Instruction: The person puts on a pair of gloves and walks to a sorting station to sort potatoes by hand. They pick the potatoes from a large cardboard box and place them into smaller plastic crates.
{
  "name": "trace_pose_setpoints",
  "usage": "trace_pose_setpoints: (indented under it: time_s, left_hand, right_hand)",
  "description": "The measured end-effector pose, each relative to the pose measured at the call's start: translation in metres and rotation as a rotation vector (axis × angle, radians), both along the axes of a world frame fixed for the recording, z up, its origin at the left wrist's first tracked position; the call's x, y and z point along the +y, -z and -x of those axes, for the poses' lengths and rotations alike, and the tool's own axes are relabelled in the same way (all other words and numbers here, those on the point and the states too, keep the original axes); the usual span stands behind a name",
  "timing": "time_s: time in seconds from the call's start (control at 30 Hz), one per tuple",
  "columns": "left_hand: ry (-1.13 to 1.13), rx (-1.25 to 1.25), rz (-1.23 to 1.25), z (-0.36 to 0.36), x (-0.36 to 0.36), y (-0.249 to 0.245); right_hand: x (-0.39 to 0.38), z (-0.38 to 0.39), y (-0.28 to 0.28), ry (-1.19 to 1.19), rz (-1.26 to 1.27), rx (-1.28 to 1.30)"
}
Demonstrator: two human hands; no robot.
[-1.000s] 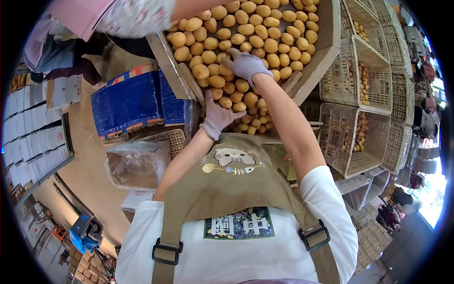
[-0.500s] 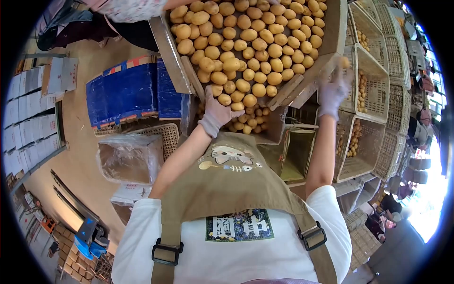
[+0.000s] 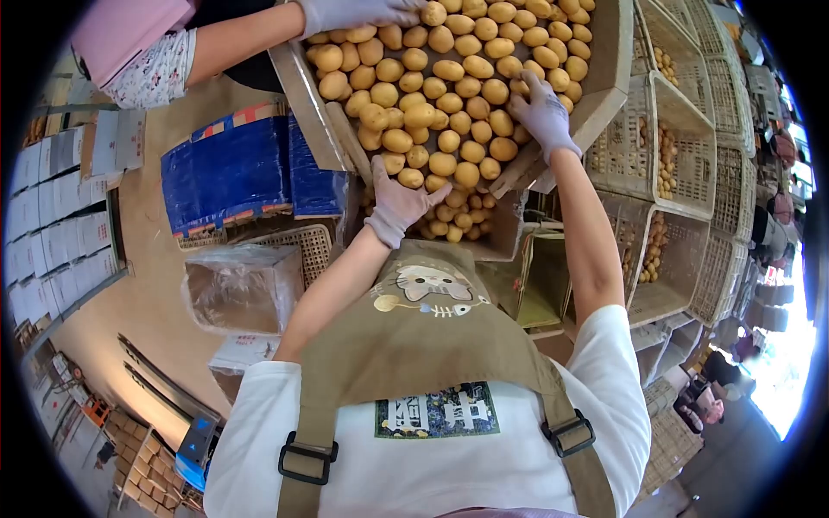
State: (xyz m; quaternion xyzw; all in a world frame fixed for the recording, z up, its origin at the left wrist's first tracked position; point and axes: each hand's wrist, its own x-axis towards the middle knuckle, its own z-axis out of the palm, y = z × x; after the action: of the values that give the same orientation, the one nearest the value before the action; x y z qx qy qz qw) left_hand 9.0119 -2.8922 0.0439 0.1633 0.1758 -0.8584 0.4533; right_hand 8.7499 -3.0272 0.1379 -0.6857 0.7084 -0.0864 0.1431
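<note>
Potatoes [image 3: 449,82]: oval, long axes pointing every way, heaped in the wooden tray [image 3: 302,91], far centre.
Tray: narrows towards the person, its mouth at the near end.
Left hand [image 3: 395,200]: grip open, fingers spread flat on potatoes at the mouth, holding none.
Right hand [image 3: 542,110]: grip open, palm down on potatoes by the tray's right wall.
Baskets [image 3: 682,164]: stacked right.
</note>
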Motion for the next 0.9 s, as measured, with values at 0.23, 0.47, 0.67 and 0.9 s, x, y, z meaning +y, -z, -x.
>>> trace_pose_setpoints:
  time_s: [0.23,0.47,0.67,0.9]
  left_hand:
    - [-0.011,-0.031,0.019,0.004,-0.001,0.000]
    - [-0.002,-0.021,-0.119,0.012,-0.007,-0.010]
    - [-0.015,-0.028,-0.008,0.011,-0.002,-0.009]
    - [-0.036,-0.080,0.185,0.006,0.001,0.002]
  right_hand:
    - [0.044,0.063,-0.075,0.160,0.635,0.447]
    - [0.055,-0.069,0.020,-0.169,-0.219,0.168]
    - [0.048,-0.066,0.010,0.013,-0.139,-0.150]
    - [0.232,0.014,-0.030,0.041,0.365,-0.221]
